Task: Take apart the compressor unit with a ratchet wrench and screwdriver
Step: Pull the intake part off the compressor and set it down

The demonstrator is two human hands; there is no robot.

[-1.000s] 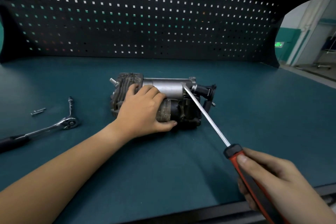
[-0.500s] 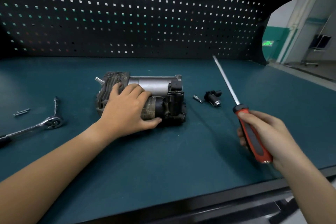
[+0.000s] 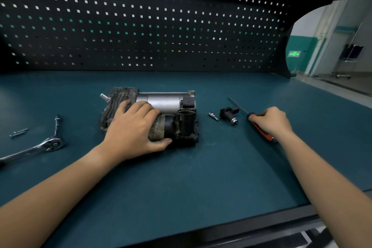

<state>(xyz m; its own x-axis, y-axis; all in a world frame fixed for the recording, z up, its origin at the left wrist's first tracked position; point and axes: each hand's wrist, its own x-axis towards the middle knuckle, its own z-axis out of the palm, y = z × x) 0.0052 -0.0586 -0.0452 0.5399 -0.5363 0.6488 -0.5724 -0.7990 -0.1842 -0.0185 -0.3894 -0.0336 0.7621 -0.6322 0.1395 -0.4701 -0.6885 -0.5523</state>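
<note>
left hand (image 3: 133,129) clamped over the compressor (image 3: 161,115), right hand (image 3: 271,121) fingers wrapped round the screwdriver (image 3: 261,133) lying on the surface (image 3: 201,177)

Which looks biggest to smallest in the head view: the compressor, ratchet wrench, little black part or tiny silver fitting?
1. compressor
2. ratchet wrench, though its handle runs out of the picture
3. black part
4. silver fitting
All four lie about equally far from the camera, so nearness should not change the order.
</note>
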